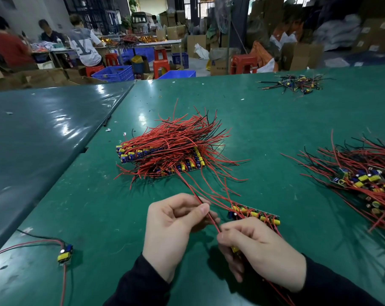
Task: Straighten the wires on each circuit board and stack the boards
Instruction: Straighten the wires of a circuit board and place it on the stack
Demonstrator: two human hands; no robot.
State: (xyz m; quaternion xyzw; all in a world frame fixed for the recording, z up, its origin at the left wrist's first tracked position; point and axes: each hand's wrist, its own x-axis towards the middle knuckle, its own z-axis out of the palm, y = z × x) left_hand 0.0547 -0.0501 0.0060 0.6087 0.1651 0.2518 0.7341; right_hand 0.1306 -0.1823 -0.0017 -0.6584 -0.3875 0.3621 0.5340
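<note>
Pinching red wires (205,212) between both hands, left hand (171,226) and right hand (257,248), you are straightening a board (254,214) near the worktop's (98,206) front edge, a stack (162,155) mid-worktop already building, an unsorted heap (368,180) waiting at its right edge.

You are working on a glossy, smooth green table covering (264,120) that is reflecting lamps, and you are handling thin, smooth red plastic-coated wires (178,140).

Bright overhead glare on the green table (264,120), blurred background, wide-angle edge bowing.
</note>
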